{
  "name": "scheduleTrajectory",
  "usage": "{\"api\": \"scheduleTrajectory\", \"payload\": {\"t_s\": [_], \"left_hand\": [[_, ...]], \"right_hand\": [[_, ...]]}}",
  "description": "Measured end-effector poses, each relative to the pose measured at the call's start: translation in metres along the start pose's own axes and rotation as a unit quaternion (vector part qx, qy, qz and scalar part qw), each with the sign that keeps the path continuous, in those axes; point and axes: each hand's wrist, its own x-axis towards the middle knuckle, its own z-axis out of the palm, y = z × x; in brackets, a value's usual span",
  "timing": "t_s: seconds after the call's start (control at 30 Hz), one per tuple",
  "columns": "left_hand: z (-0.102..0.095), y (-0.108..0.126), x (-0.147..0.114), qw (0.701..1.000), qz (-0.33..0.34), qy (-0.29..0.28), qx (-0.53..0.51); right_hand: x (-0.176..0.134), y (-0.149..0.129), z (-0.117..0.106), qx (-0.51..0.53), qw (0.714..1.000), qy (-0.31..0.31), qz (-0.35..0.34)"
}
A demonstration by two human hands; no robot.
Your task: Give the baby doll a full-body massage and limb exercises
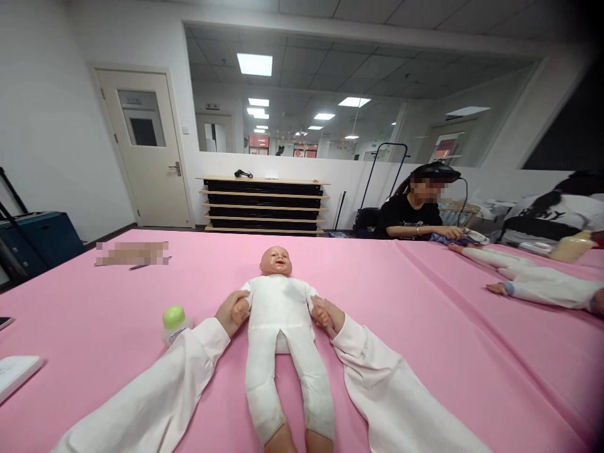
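A baby doll with a white cloth body lies face up on the pink table cover, its head away from me and its feet toward me. My left hand is closed around the doll's arm on the left side, near its small plastic hand. On the other side, my right hand grips the doll's other arm by the wrist. Both of the doll's arms rest close beside its torso. Part of my fingers is hidden behind the doll's hands. A small bottle with a green cap stands left of my left forearm.
Another doll lies on the right of the table. Across the table sits a person in a black shirt, handling cloth. A pen lies at the far left, and a white box at the near left. A cream bottle is far right.
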Motion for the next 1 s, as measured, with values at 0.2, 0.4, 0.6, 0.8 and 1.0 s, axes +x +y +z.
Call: {"api": "scheduleTrajectory", "payload": {"t_s": [0.2,0.4,0.6,0.8,1.0], "left_hand": [[0.021,0.016,0.035,0.994,0.016,0.109,0.001],[0.043,0.003,0.073,0.99,0.042,0.119,0.067],[0.046,-0.017,0.092,0.99,0.042,0.01,0.131],[0.048,-0.023,0.095,0.989,-0.032,0.008,0.146],[0.045,-0.017,0.09,0.987,-0.023,0.015,0.16]], "right_hand": [[0.038,-0.012,0.015,0.021,0.995,0.062,-0.069],[0.067,-0.025,0.044,0.053,0.995,0.084,0.002],[0.082,-0.019,0.048,-0.03,0.999,0.023,-0.006],[0.087,-0.007,0.053,-0.06,0.998,0.004,0.019],[0.078,-0.016,0.051,-0.064,0.998,0.017,-0.018]]}}
